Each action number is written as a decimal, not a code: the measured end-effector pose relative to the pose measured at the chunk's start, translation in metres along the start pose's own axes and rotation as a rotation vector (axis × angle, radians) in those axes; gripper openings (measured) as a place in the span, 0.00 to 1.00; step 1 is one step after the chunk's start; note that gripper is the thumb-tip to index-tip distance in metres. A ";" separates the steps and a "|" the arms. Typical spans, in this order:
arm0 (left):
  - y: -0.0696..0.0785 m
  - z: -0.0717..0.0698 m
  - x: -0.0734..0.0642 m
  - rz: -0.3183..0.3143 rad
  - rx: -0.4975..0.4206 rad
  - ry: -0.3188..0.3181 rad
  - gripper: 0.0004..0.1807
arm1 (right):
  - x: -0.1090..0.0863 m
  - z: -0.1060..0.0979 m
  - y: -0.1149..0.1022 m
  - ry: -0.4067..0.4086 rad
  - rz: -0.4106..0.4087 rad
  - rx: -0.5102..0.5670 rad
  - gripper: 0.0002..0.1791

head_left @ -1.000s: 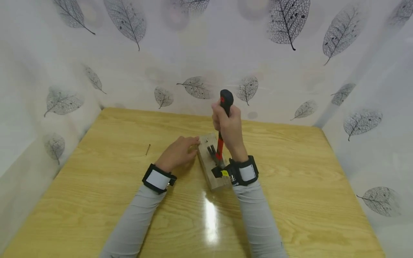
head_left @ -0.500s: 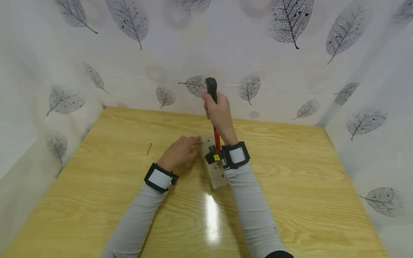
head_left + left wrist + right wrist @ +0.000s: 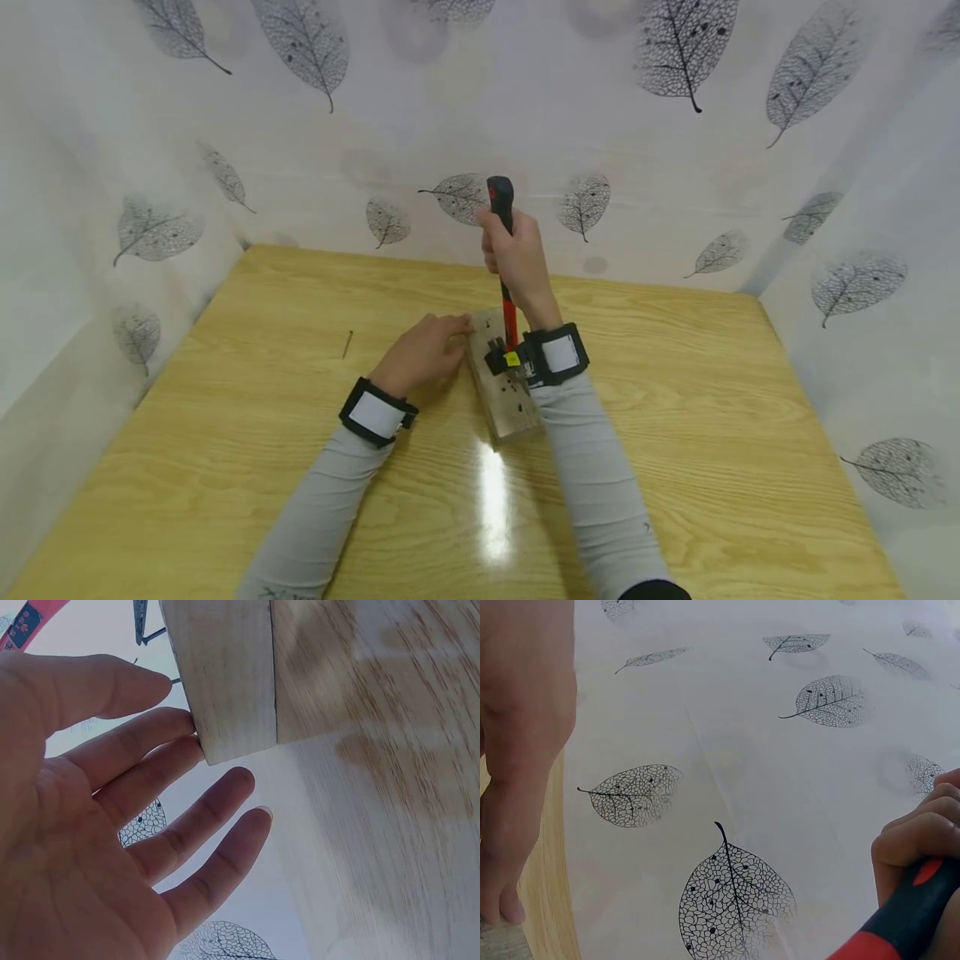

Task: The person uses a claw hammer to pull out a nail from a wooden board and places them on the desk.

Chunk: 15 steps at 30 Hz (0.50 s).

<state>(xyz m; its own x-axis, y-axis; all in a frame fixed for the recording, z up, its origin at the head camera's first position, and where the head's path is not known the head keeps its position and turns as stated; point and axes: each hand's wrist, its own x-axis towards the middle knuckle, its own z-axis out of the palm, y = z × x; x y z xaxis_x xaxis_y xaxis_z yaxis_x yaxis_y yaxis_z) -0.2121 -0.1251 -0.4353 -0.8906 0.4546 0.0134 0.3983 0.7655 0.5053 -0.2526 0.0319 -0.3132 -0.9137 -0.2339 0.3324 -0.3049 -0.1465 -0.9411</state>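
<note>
While fingers (image 3: pixel 139 742) touch block (image 3: pixel 506 418), hammer (image 3: pixel 509 321) gripped, nail (image 3: pixel 347 344) (apart).

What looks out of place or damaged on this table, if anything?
One thin metal nail lies loose on the yellow wood-grain table, apart from the pale, rectangular wooden block, so it looks stray. The block's top also shows scattered dark spots, perhaps holes or nails, so it may be damaged. Nothing looks spilled.

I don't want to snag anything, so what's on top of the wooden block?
Nails stick out of the wooden block, and dark marks dot its top. The hammer is over it, claw showing; the right wrist's camera hides part of its head and the surface beneath.
</note>
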 end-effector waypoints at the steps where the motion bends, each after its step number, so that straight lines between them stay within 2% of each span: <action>1: 0.000 0.000 0.000 0.002 -0.001 0.002 0.22 | 0.000 0.000 0.000 0.000 0.000 0.002 0.15; 6: 0.000 0.000 0.001 -0.004 0.002 0.006 0.22 | 0.003 0.001 -0.001 0.005 0.014 0.009 0.15; 15: -0.001 0.001 0.000 -0.019 0.010 0.001 0.23 | 0.012 0.007 0.004 0.002 0.091 -0.036 0.16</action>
<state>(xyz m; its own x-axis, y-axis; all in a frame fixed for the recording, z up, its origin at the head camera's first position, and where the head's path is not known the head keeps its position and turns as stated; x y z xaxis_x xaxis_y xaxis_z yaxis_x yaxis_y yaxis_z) -0.2122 -0.1249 -0.4369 -0.8983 0.4393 0.0044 0.3832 0.7787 0.4968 -0.2628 0.0215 -0.3126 -0.9383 -0.2432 0.2457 -0.2303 -0.0903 -0.9689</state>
